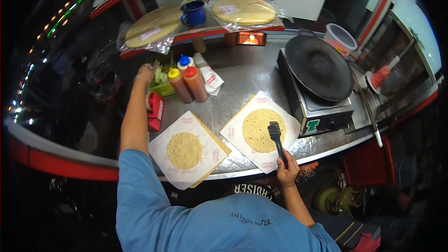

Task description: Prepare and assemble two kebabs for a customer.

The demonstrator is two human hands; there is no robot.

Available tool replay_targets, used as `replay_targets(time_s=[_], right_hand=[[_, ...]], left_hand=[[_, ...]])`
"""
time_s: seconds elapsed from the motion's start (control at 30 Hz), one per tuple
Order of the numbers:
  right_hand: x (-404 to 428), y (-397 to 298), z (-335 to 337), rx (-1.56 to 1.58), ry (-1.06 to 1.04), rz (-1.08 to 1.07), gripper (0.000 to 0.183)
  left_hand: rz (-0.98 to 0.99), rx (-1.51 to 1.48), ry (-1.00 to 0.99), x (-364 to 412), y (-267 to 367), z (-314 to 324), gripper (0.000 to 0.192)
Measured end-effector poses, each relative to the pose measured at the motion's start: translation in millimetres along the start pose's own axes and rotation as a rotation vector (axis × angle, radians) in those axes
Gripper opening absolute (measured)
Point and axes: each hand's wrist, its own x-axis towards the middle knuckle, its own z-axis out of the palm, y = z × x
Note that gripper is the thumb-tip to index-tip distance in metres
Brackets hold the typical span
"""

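My right hand [288, 169] grips black tongs [276, 136], whose tips lie over a flatbread [257, 126] on printed paper. To its left, a smaller flatbread [184, 149] rests on another printed sheet [206, 168]. My left hand [145, 73], in a clear plastic glove, reaches to the left edge of a green container [164, 89] of leafy vegetables [161, 73]; its fingers are partly hidden, so whether they hold anything cannot be told. Beside the container stand squeeze bottles with yellow [180, 87], red [196, 85] and blue [184, 61] caps.
A black pan [319, 66] sits on a gas stove [308, 105] at right. A red tape dispenser [154, 112] stands left of the papers. Bagged flatbreads [245, 9] and a blue mug [193, 13] occupy the shelf above a lit phone [251, 38]. A long-handled utensil [371, 122] lies right of the stove.
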Motion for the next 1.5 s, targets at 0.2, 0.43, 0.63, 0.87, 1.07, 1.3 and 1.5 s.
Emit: replay_targets(time_s=[0.2, 0.43, 0.63, 0.87, 1.07, 1.3, 1.5], right_hand=[[-10.2, 5.9, -5.6, 0.069, 0.004, -0.014, 0.034], [-5.2, 26.1, -20.8, 0.779, -0.074, 0.549, 0.040], [35.7, 37.9, -43.9, 0.672, -0.185, 0.599, 0.038], [57.7, 52.9, -77.2, 0.059, -0.499, 0.198, 0.041], [71.6, 51.4, -72.5, 0.058, -0.466, 0.217, 0.042], [89.0, 33.9, -38.9, -0.252, -0.577, 0.103, 0.038], [56.7, 5.9, -83.3, -0.106, -0.588, 0.154, 0.041]], left_hand=[[-0.128, -1.111, 0.053, -119.9, 51.7, -28.1, 0.020], [-0.027, -1.196, -0.081, -265.4, 208.5, 23.5, 0.031], [0.128, -0.757, -0.306, -315.6, 285.1, 172.3, 0.040], [0.475, -0.156, -0.224, -317.1, 279.4, 174.7, 0.049], [0.396, -0.182, -0.195, -319.3, 265.2, 166.2, 0.029], [0.098, -1.080, -0.288, -303.2, 221.8, 210.2, 0.022], [0.105, -0.965, -0.510, -308.6, 253.3, 191.4, 0.019]])
